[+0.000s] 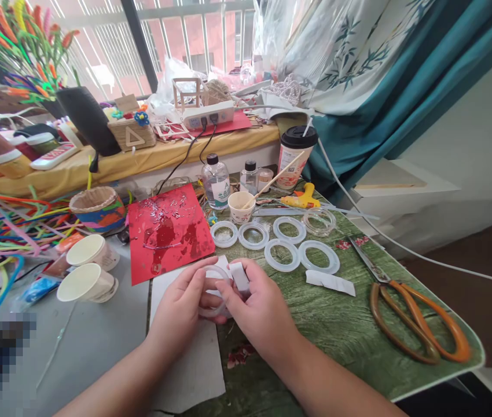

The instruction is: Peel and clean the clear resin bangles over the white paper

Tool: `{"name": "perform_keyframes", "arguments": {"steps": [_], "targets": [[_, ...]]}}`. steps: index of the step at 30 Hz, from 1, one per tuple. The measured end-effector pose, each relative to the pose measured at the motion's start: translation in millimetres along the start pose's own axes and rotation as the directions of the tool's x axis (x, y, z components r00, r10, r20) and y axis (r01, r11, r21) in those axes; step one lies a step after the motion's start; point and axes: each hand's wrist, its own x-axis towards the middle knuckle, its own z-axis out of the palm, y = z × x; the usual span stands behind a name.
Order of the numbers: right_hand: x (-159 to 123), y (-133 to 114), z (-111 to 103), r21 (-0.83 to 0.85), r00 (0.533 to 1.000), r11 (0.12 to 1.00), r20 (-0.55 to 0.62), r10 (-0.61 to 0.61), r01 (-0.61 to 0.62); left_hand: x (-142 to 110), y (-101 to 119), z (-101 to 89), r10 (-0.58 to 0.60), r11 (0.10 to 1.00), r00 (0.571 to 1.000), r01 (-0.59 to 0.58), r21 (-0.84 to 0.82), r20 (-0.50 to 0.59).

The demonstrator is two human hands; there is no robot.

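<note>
My left hand (pixel 182 298) is closed around a translucent ring (pixel 217 270), held upright above the table. My right hand (pixel 262 301) pinches a small folded white paper piece (pixel 239 277) against the ring's right side. Its thumb reaches toward the ring's opening. My fingers hide part of both items. Several translucent white ring moulds (pixel 267 257) lie just beyond my hands. A white paper strip (pixel 330 282) rests to their right. Beneath my wrists is a white sheet (pixel 194 365).
Large orange-handled scissors (pixel 411 321) lie at the right edge. A red sheet (pixel 142 237) bears wet, shiny patches. Behind the moulds stand a paper cup (pixel 241 209) with a stick, a bottle (pixel 216 182) and a yellow glue gun (pixel 304 197). Paper cups (pixel 87 285) lie left.
</note>
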Motion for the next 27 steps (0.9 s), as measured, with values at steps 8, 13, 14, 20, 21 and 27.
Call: {"name": "perform_keyframes", "arguments": {"steps": [8, 13, 14, 20, 21, 27], "targets": [[3.4, 3.0, -1.6, 0.098, 0.998, 0.994, -0.015, 0.06, -0.058, -4.5, 4.9, -1.7, 0.099, 0.967, 0.988, -0.123, 0.222, 0.119], [1.0, 3.2, -2.2, -0.025, 0.999, 0.999, -0.009, -0.045, 0.045, 4.0, 8.1, -15.2, 0.277, 0.814, 0.958, -0.276, 0.511, 0.077], [2.0, 3.8, -3.4, -0.07, 0.998, 0.995, 0.0, -0.065, 0.065, 5.9, 8.9, -17.7, 0.294, 0.79, 0.954, -0.28, 0.545, 0.064], [23.4, 11.9, -23.8, -0.246, 0.99, 0.969, -0.129, -0.052, 0.019, 3.6, 12.1, -24.5, 0.402, 0.776, 0.895, -0.22, 0.591, -0.195], [27.2, 12.4, -28.4, -0.289, 0.988, 0.957, -0.152, -0.035, -0.011, 1.7, 11.1, -25.1, 0.374, 0.788, 0.907, -0.201, 0.582, -0.194], [37.1, 3.2, -72.4, -0.451, 0.954, 0.892, -0.277, -0.116, -0.023, 1.8, 0.5, -26.3, 0.393, 0.774, 0.92, -0.324, 0.544, -0.012]]}}
